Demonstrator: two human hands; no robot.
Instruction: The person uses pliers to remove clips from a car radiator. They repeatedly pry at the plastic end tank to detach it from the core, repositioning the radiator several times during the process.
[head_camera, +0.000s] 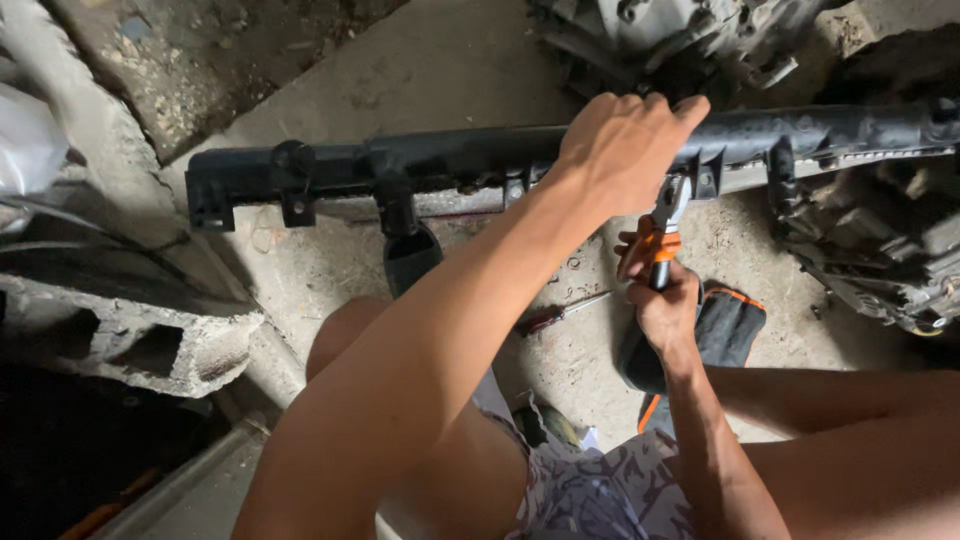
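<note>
A long black plastic tank of a radiator (330, 165) stands on edge across the concrete floor, with a hose neck (398, 210) pointing toward me. My left hand (625, 140) grips its top edge near the middle. My right hand (662, 300) holds pliers (664, 228) with orange and black handles. The jaws of the pliers touch the metal seam just under my left hand.
A red-handled screwdriver (560, 313) lies on the floor below the radiator. A black and orange tool pouch (728, 325) sits by my right wrist. Grey engine parts (880, 250) stand at right and top. A hollow concrete block (130, 335) is at left.
</note>
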